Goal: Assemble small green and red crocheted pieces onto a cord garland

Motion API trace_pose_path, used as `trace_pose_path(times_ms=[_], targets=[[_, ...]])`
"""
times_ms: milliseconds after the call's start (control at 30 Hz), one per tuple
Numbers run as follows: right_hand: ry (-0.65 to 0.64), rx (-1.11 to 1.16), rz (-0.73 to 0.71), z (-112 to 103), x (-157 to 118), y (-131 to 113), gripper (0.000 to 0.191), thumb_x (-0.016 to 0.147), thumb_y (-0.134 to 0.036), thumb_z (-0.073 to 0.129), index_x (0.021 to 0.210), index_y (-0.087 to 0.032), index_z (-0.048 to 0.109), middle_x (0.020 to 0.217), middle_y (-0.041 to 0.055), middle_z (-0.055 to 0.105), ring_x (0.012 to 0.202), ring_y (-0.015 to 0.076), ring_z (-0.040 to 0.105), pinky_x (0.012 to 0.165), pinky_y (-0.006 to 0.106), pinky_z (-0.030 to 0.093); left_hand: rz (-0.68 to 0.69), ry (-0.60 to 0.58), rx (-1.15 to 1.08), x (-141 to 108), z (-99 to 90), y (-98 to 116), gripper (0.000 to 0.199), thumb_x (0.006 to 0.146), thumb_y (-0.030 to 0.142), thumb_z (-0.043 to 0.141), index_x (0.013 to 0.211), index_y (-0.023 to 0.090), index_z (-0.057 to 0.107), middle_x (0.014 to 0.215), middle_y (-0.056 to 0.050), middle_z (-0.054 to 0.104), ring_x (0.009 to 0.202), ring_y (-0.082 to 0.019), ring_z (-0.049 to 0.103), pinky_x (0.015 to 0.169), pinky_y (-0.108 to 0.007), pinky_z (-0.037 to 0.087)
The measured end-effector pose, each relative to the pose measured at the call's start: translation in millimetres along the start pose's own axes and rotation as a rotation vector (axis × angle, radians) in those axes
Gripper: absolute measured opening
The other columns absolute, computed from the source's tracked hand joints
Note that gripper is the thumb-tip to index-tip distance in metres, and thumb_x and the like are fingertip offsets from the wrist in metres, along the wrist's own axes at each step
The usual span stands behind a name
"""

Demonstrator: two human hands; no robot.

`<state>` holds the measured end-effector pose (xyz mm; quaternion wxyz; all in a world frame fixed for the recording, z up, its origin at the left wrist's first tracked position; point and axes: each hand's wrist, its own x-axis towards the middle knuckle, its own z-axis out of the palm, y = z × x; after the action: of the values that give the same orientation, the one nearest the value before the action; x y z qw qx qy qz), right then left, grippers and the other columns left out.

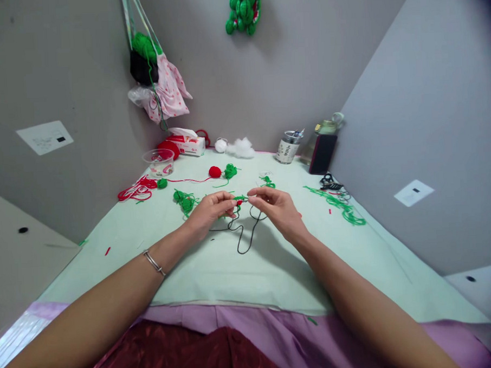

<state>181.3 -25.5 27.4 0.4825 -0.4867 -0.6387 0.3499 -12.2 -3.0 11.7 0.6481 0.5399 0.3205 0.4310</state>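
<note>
Head view: you look down on a pale green cloth [250, 284] with both bare hands raised over its middle.
Left hand: your left hand [208, 211] pinches the piece [240, 202] between thumb and fingers.
Right hand: your right hand [279, 208] has thumb and forefinger pressed together at the piece's right end; exactly what they grip is too small to tell.
Piece: small, green and red, between your fingertips over the middle of the cloth.
Black thread: the thread [244, 253] hangs in loose loops beneath your hands.
Can label: the can [288, 149] at the back bears dark characters on white, too small to read; pens stick out of it.
Tissue box print: the box [193, 145], back left, has red and white printing that you cannot make out.
Tub print: the clear tub [161, 166] in front of it shows red marks, also unreadable.
Wall cards: the left card [45, 137] has faint grey print and a black square; the right card [414, 193] has similar faint marks.
Yarn: a red ball [214, 172] sits just beside a green bundle [230, 171] beyond your hands; a red tangle [138, 190] lies farther left.
Right side: scissors [328, 181] lie near green strands [344, 207], in front of a black slab [323, 154] leaning by a bottle [328, 125].
</note>
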Motion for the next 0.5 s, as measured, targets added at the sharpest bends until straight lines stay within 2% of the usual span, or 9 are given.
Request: trace_pose_path(times_ms=[67,133,233,333,400,500], targets=[[-0.017,-0.040,-0.045,3,-1,1,0.022,0.078,-0.040,0.073,0.080,-0.018,0.072,0.068,-0.0005,0.056,0.063,0.0125,0.045,0.059,0.028,0.035,-0.011,-0.013,0.023,0,0.9,0,0.020,0.075,0.032,0.074,0.078,0.016,0.063,0.075,0.002,0.056,0.068,-0.012,0.056,0.076,-0.033,0.048],[0.004,-0.002,-0.014,1,0,2,0.022,0.077,-0.039,0.072,0.075,-0.018,0.070,0.069,0.0002,0.057,0.062,0.0126,0.045,0.058,0.028,0.034,-0.022,-0.015,0.035,0,0.0,-1,0.019,0.075,0.032,0.074,0.079,0.016,0.064,0.077,0.001,0.058,0.068,-0.013,0.058,0.076,-0.033,0.048],[0.113,0.126,0.102,-10,6,4,0.022,0.074,-0.039,0.073,0.075,-0.018,0.068,0.063,-0.0018,0.054,0.059,0.0118,0.045,0.056,0.027,0.034,-0.017,-0.011,0.007,2,-2.8,-2,0.018,0.076,0.031,0.073,0.078,0.017,0.063,0.072,0.001,0.056,0.067,-0.013,0.056,0.076,-0.033,0.048],[0.220,0.216,0.150,-20,13,7,0.022,0.070,-0.039,0.075,0.072,-0.019,0.066,0.062,-0.0032,0.051,0.059,0.0111,0.045,0.057,0.026,0.036,-0.015,0.015,-0.026,2,-4.3,-2,0.018,0.075,0.031,0.074,0.076,0.017,0.062,0.068,0.002,0.053,0.066,-0.012,0.052,0.076,-0.032,0.049],[0.219,0.232,0.133,-22,13,7,0.025,0.073,-0.042,0.074,0.071,-0.019,0.065,0.063,-0.0030,0.050,0.059,0.0106,0.044,0.058,0.025,0.037,-0.015,0.025,-0.031,2,-3.9,-2,0.019,0.075,0.031,0.074,0.076,0.017,0.062,0.069,0.002,0.053,0.067,-0.012,0.051,0.076,-0.032,0.050],[0.129,0.150,0.078,-15,9,3,0.031,0.080,-0.049,0.068,0.078,-0.018,0.069,0.064,-0.0018,0.052,0.060,0.0108,0.044,0.059,0.026,0.037,-0.014,0.006,-0.015,1,-2.5,-2,0.020,0.077,0.032,0.073,0.076,0.016,0.062,0.070,0.002,0.053,0.068,-0.012,0.051,0.076,-0.032,0.050]])
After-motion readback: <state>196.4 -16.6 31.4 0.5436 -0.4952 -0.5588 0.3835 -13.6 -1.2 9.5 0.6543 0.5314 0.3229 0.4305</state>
